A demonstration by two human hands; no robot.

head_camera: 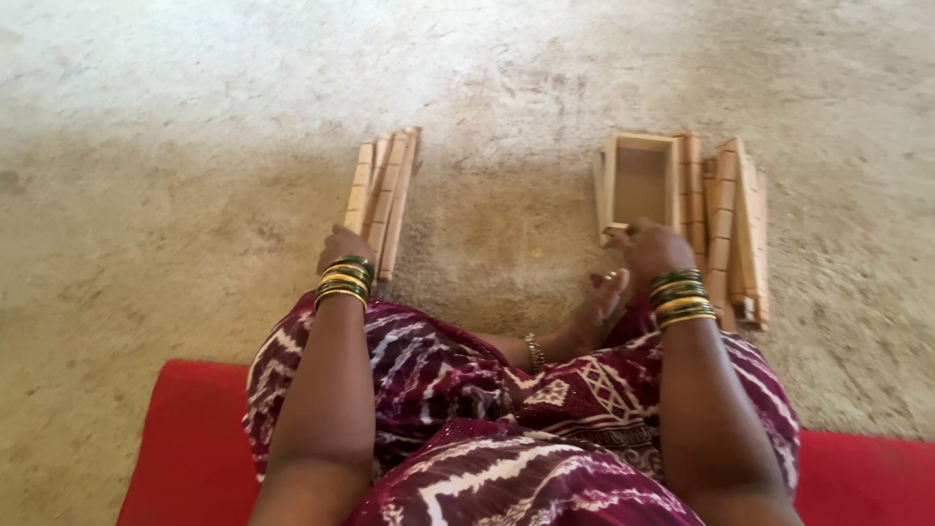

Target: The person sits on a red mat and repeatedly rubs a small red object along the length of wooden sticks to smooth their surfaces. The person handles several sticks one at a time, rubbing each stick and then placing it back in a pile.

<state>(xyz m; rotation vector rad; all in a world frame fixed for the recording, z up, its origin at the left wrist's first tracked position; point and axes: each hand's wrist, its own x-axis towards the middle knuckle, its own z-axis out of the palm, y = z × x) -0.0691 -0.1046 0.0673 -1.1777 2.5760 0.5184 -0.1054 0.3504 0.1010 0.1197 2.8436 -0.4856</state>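
**Seated handling of wooden frame parts on the floor**

The person is sitting on a red mat [185, 438] with legs crossed, facing a rough, pale concrete floor [487, 88]. The left hand [341, 245] is resting on the near end of a small bundle of pale wooden slats [382, 200] lying side by side on the floor; the fingers are curling over the slat ends, though whether they are gripping a slat or only pressing on it cannot be told. The right hand [648, 245] is closing narrowly on the near edge of an open rectangular frame of light wood [638, 180], which is lying flat with its long sides pointing away from the person. The frame is sitting just beside a stack of similar wooden frames and strips [730, 229], touching it on the right side, likely so that parts are staying within reach of that hand. Green and gold bangles [682, 297] are circling both wrists. The slat bundle and the frame are lying well apart, one before each knee. No packages, labels or signs are showing in this view
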